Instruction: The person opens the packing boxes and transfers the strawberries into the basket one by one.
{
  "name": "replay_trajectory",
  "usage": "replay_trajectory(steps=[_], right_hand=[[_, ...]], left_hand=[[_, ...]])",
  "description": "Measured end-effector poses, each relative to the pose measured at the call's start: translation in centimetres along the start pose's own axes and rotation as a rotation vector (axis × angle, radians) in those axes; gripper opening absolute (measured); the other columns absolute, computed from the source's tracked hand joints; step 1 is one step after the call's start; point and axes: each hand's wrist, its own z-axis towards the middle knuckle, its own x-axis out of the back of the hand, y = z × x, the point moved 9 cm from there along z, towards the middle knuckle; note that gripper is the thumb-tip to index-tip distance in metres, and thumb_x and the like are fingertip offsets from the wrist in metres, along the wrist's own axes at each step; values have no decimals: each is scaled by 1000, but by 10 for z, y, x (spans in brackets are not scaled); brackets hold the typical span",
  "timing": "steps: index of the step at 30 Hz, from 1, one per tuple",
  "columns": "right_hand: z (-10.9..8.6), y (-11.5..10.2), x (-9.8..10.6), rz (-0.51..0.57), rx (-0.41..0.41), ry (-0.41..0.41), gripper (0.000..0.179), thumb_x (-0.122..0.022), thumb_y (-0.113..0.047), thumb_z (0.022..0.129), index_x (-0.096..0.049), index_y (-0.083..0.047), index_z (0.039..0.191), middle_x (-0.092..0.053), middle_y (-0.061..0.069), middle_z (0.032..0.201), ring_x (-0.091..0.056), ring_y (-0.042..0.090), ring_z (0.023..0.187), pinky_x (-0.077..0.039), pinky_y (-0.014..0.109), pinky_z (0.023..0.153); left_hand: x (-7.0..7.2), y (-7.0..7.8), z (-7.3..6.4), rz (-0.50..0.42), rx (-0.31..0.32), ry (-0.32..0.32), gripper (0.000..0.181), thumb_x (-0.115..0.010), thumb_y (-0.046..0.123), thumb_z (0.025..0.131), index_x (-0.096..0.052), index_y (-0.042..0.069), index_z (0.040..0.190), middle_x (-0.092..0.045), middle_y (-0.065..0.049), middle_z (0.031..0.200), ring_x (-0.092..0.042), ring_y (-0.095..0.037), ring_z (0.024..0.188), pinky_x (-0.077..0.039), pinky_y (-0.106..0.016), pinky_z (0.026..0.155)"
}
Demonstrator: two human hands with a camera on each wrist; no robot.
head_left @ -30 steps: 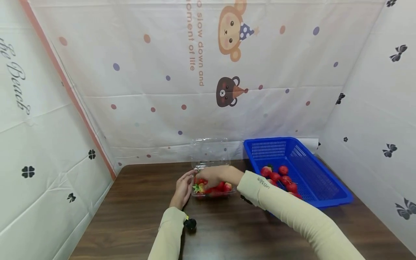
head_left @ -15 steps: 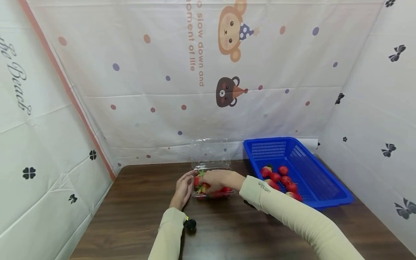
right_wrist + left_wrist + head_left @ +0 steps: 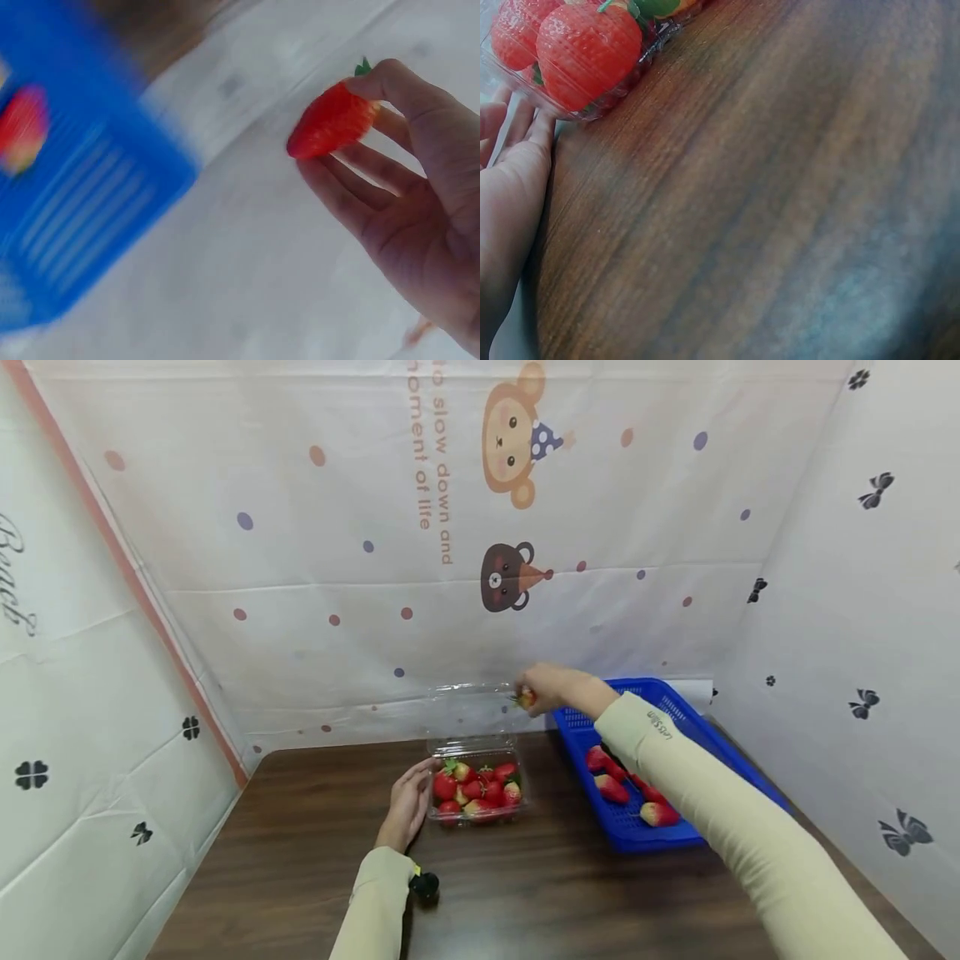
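My right hand (image 3: 553,687) is raised above the gap between a clear plastic box (image 3: 472,746) and a blue basket (image 3: 651,843). It pinches a strawberry (image 3: 334,120) between thumb and fingertips, green leaves up by the thumb in the right wrist view. Red strawberries (image 3: 491,791) fill the box, whose clear lid (image 3: 468,714) stands raised at the back. Beside the box's left wall rests my left hand (image 3: 407,800), its extended fingers touching the plastic. In the left wrist view those fingers lie along the box's side, partly cut off by the frame.
Several strawberries (image 3: 611,789) lie in the left part of the basket, some hidden by my right sleeve (image 3: 697,777). A dark wooden table (image 3: 300,852) bears everything. White printed sheets (image 3: 360,635) hang behind and at both sides.
My right hand has lifted out of the box and moved up and right, with a strawberry pinched in it. The left hand stays at the box. The head view has turned slightly right.
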Motion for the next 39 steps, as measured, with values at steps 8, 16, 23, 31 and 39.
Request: replay_trajectory(steps=[8,16,23,31,39], right_hand=[[-69,97,-17,84,-324,-191,25,-66,-11,95,-69,3,115,-68,13,98,-57,15,72,-52,28,68],[-110,141,-68,193,-521,-300,17,-66,-17,99,-71,-5,110,-68,5,91,-61,14,75,-54,28,67],[-122,133,-102,277,-638,-427,24,-79,-19,89,-74,-8,110,-72,11,99,-69,24,87,-62,38,76],[-119,126,-117,100,-571,-494,20,-79,-32,89,-73,-14,95,-72,3,82,-67,17,79,-59,35,78],[-109,100,-74,342,-669,-418,24,-60,-15,98,-69,-2,116,-71,18,108,-68,31,99,-61,39,80]], left_hand=[[0,1,0,-13,17,-3,41,-38,0,107,-46,-12,145,-66,-5,124,-45,-19,140,-51,-11,94],[2,-4,-1,-2,28,4,40,-37,-2,107,-46,-12,145,-67,-5,124,-35,-27,149,-49,-14,101],[-2,-2,-2,9,22,-17,42,-39,8,110,-43,-11,147,-67,-4,125,-41,-24,145,-31,-32,123],[-7,-3,-2,63,28,21,45,-50,20,109,-51,-12,141,-66,-4,121,-51,-19,134,-30,-38,125],[-10,3,-2,259,45,70,46,-45,24,110,-56,-11,137,-63,-17,135,-45,-27,142,-32,-40,124]])
